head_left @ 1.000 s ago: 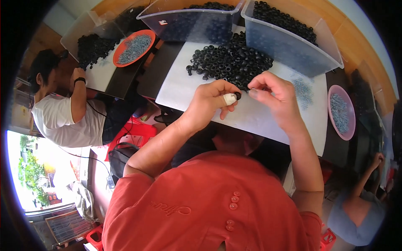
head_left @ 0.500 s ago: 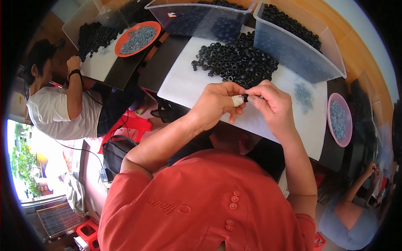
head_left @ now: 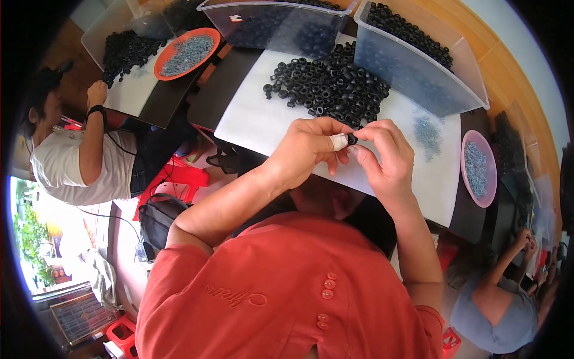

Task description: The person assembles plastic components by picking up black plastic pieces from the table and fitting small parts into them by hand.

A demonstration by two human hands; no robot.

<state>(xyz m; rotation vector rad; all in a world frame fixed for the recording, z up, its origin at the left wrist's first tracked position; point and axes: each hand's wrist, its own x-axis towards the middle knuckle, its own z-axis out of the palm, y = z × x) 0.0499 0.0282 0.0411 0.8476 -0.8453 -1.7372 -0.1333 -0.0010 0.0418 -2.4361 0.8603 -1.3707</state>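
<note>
Over the near edge of a white work surface (head_left: 251,113), my left hand (head_left: 311,146) pinches a small black ring-shaped part (head_left: 352,139) between thumb and fingers. White tape wraps the left thumb. My right hand (head_left: 390,160) meets it from the other side, index fingertip and thumb at the part's right edge. Whether a smaller piece sits between the right fingertips is hidden. Just beyond both hands lies a heap of similar black parts (head_left: 329,90). To the right, small grey-blue pieces (head_left: 427,137) are scattered on the white surface.
Two clear bins (head_left: 418,84) (head_left: 275,36) of black parts stand behind the heap. A pink bowl (head_left: 492,182) of grey-blue pieces is at right. Leftward, a person in a white shirt (head_left: 84,158) sits by an orange bowl (head_left: 216,43). Another person (head_left: 496,305) works at far right.
The right thumb has drawn back slightly from the black part, so more of the part shows. The left hand keeps its pinch. The whole view has shifted a little.
</note>
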